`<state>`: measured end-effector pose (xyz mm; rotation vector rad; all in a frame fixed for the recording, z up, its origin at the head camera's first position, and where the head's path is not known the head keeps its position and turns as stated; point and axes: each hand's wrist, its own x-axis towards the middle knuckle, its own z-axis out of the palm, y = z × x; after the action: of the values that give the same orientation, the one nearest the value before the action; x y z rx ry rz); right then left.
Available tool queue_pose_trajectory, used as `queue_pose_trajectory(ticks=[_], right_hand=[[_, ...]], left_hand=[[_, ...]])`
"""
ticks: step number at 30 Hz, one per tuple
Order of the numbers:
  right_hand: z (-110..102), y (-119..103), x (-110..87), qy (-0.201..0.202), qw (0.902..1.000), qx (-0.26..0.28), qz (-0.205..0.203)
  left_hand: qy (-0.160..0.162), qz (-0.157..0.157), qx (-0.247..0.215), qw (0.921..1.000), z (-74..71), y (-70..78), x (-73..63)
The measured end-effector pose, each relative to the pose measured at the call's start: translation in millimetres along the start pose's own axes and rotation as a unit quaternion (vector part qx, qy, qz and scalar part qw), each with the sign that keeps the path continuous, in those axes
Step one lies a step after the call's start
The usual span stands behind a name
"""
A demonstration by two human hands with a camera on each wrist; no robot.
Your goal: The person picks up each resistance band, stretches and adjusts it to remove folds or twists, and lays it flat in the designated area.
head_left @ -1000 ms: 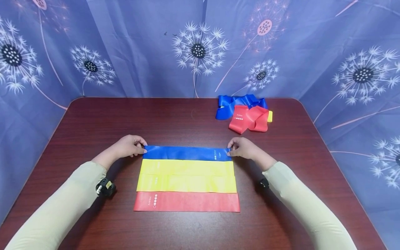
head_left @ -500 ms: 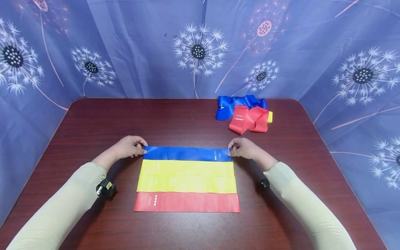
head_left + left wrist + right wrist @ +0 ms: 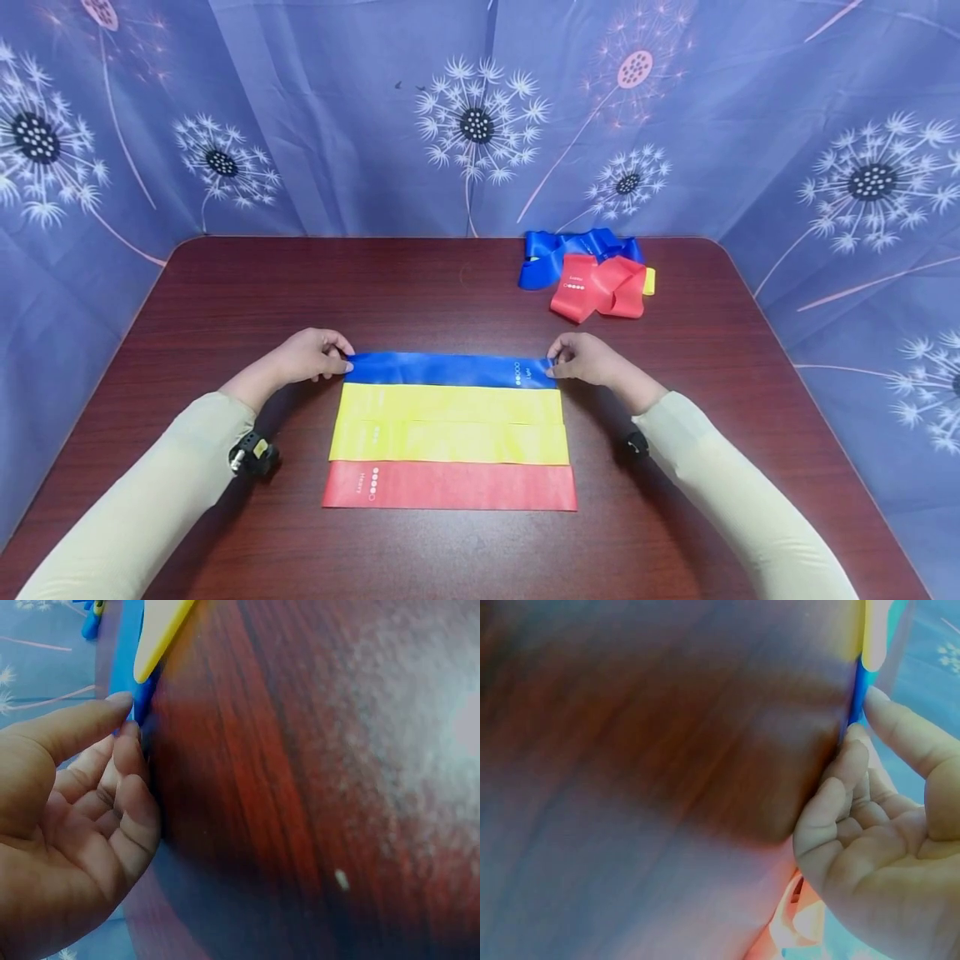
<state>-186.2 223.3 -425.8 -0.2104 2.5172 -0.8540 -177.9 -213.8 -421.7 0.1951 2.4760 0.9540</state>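
Observation:
A flat blue resistance band (image 3: pixel 435 369) marked "Light" lies across the far side of a row of bands. My left hand (image 3: pixel 311 354) pinches its left end between thumb and fingers, and the left wrist view shows the thumb (image 3: pixel 112 705) on the band's edge. At the other end, my right hand (image 3: pixel 585 357) pinches the band's corner beside the printing. Two yellow bands (image 3: pixel 450 404) lie directly below the blue one, edges overlapping. Nearest me is a red band (image 3: pixel 465 486) printed "Heavy", laid flat.
Toward the back right of the brown table (image 3: pixel 337 283) sits a loose pile: a crumpled blue band (image 3: pixel 543 271), a folded red band (image 3: pixel 577 292) and a bit of yellow band (image 3: pixel 649 282). A blue dandelion-print curtain (image 3: pixel 360 125) surrounds the table's back and sides.
Both hands keep their hold at the blue band's ends with hardly any movement. The blue band's surface ripples slightly more now; the other bands lie as before.

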Motion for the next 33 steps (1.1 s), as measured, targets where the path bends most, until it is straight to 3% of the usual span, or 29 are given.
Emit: queue_pose_trajectory(ticks=[8, 18, 23, 33], right_hand=[[3.8, -1.3, -1.4, 0.032, 0.9994, -0.002, 0.011], [-5.5, -1.1, -4.9, 0.040, 0.9983, 0.034, 0.027], [-13.3, 1.3, -7.0, 0.056, 0.9971, 0.051, -0.003], [-33.4, 0.9, -6.6, 0.088, 0.9955, 0.024, -0.025]], left_hand=[[0.044, -0.003, 0.019, 0.9989, 2.2, 2.0, 4.1], [0.033, 0.009, 0.046, 0.9984, -4.1, 9.0, 7.1], [0.031, 0.019, 0.041, 0.9985, -5.8, 15.0, 8.0], [0.031, 0.040, 0.049, 0.9975, -15.8, 27.1, 11.8]])
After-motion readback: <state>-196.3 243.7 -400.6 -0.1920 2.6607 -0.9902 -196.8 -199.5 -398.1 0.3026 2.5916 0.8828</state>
